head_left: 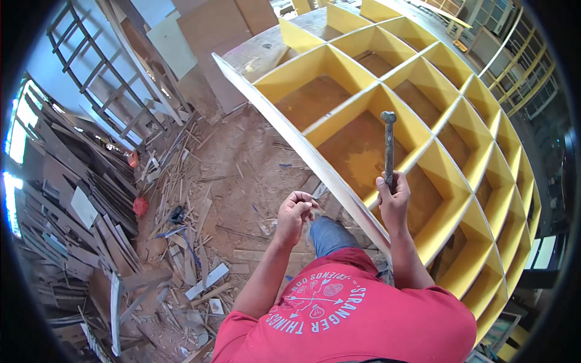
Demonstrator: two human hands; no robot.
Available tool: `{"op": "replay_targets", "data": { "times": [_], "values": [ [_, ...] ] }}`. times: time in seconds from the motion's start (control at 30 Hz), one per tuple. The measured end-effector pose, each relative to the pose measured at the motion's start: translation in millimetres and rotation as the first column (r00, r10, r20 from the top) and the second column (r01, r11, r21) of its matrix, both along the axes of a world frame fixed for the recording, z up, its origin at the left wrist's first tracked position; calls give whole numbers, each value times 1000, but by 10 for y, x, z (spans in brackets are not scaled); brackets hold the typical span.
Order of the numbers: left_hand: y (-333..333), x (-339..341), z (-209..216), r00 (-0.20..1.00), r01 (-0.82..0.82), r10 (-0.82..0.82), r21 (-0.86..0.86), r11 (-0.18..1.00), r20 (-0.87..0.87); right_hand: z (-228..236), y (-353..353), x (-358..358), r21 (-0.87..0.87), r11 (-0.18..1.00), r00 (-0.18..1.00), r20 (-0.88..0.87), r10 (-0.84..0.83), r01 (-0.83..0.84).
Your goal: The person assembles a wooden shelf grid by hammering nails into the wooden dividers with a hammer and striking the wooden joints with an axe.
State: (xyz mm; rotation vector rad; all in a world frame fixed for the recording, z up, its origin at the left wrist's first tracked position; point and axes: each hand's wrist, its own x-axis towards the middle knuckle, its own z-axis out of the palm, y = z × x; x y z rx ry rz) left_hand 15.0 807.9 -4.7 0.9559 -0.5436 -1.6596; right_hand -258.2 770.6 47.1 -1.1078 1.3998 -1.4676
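A hammer [389,148] stands upright in my right hand [394,196], which is closed round its lower handle with the metal head at the top. Behind and around it spreads a large yellow wooden grid frame [450,166] with many square compartments. My right forearm passes over the frame's near edge. Left of that edge, apart from it, is my left hand [295,218], its fingers curled and pinched together. Whatever those fingers hold, if anything, is too small to make out.
Wood scraps and offcuts [207,281] litter the dirt floor to the left. Stacked boards [66,206] lean along the left side. A dark ladder-like frame [100,72] rests against the wall, and large panels [215,36] stand at the back.
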Motion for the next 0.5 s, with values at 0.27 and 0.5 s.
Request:
{"op": "replay_targets", "data": {
  "times": [0.27, 0.5],
  "values": [
    [-1735, 1338, 212, 861, -13, 78, -131, 991, 502, -166, -1617, 1069, 137, 981, 991, 34, 131, -135],
    [-3433, 2140, 600, 654, 176, 105, -286, 942, 749, -94, -2882, 1909, 180, 983, 999, -18, 49, -45]
  ]
}}
